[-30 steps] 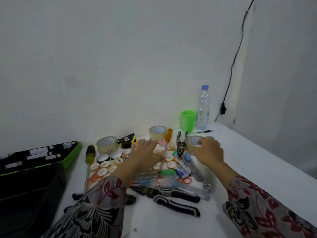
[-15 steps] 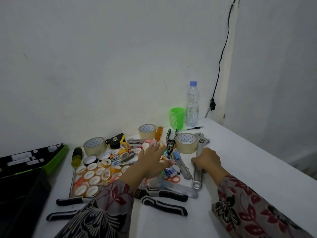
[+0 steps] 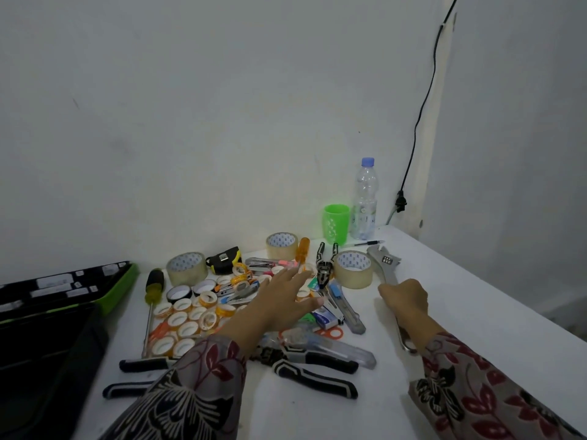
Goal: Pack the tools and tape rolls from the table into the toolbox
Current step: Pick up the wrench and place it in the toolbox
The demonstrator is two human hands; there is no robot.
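A heap of tools and tape rolls covers the white table [image 3: 451, 300]. My left hand [image 3: 279, 300] stretches out flat over the heap, fingers straight, near the orange-handled screwdriver [image 3: 301, 250]. My right hand [image 3: 405, 296] curls round the handle of the silver adjustable wrench [image 3: 382, 260], which lies on the table. Beside it sits a clear tape roll [image 3: 353, 268], with two more clear rolls [image 3: 186, 267] behind. Several small tape rolls [image 3: 187, 315] lie at the left. The open black-and-green toolbox [image 3: 63, 296] stands at the far left.
A green cup [image 3: 336, 223], a water bottle [image 3: 365, 201] and a pen [image 3: 368, 243] stand at the back by the wall. Black-handled pliers [image 3: 314, 369] lie near me. A yellow-and-black screwdriver [image 3: 151, 300] and a tape measure [image 3: 224, 258] lie left of centre. A cable [image 3: 422, 115] hangs on the wall.
My right hand has let go of the clear tape roll and come down onto the wrench handle. My left hand has slid rightward over the heap, fingers spread.
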